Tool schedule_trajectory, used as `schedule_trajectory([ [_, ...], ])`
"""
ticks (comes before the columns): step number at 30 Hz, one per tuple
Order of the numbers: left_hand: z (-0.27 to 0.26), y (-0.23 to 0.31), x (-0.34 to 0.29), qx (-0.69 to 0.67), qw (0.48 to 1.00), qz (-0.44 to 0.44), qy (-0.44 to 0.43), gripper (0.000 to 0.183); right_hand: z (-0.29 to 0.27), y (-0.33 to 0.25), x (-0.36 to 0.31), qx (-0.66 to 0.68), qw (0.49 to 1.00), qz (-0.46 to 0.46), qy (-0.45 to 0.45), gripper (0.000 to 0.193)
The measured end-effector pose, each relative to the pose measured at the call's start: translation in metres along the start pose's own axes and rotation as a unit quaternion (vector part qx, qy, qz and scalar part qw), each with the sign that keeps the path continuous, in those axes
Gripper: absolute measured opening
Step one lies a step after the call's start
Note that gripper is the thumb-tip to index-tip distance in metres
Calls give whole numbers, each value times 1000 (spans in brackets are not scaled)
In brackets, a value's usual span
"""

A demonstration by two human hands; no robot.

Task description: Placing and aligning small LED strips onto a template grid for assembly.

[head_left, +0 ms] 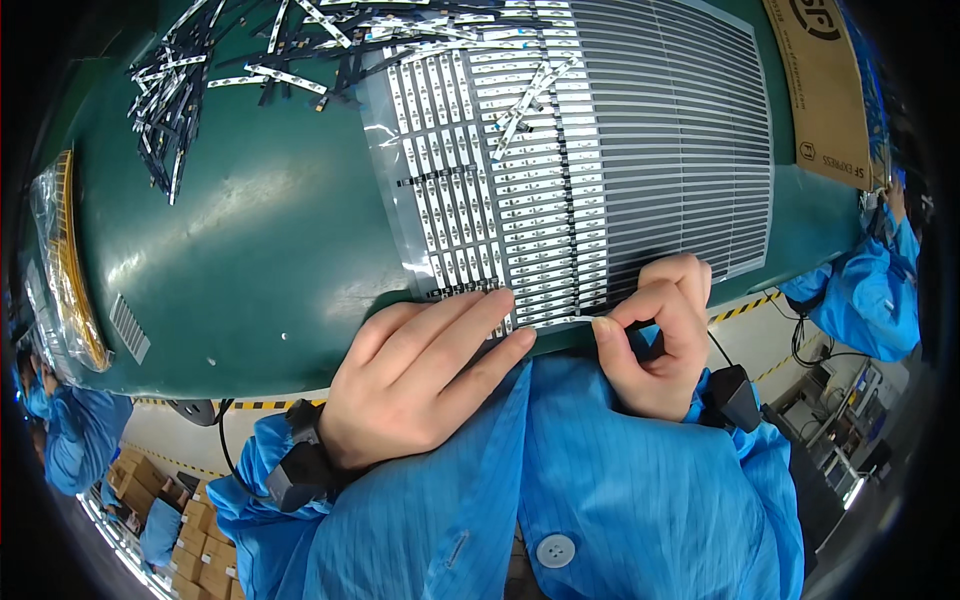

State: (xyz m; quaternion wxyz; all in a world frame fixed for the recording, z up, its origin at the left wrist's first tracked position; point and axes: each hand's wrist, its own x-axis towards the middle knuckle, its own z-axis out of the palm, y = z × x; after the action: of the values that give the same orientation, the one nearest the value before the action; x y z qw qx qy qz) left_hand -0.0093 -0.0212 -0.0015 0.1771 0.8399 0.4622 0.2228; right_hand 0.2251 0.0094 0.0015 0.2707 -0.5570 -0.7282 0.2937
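Strips [287, 78] clutter the sheet's [690, 125] far-left corner, left hand [415, 380] spread, right grip [682, 335] pinching a white strip [557, 322].

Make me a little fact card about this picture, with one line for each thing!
Left hand: fairly flat, fingertips at the striped sheet's near edge
Right hand: thumb and finger pinching a white strip's end
Sheet pattern: white strips at left, grey stripes at right
Loose strips: piled at upper left; a few across the sheet
Table: green
Cardboard box: brown, upper right
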Motion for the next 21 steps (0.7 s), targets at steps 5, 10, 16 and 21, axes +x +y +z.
schedule_trajectory([
  [5, 0, -2, 0, 7, 1000, 11, -4, 34, 1, 0, -1, -16, 1000, 5, 8, 22],
  [10, 0, -1, -1, 17, 1000, 12, -6, 34, 5, 1, -2, -42, 999, 4, 24, 22],
  [16, 0, 0, -1, 15, 1000, 5, -14, 35, 6, 0, -1, -67, 997, 2, 27, 23],
  [21, 3, -2, -1, 38, 999, 22, 14, 30, 8, -2, 0, -88, 996, 4, 24, 25],
])
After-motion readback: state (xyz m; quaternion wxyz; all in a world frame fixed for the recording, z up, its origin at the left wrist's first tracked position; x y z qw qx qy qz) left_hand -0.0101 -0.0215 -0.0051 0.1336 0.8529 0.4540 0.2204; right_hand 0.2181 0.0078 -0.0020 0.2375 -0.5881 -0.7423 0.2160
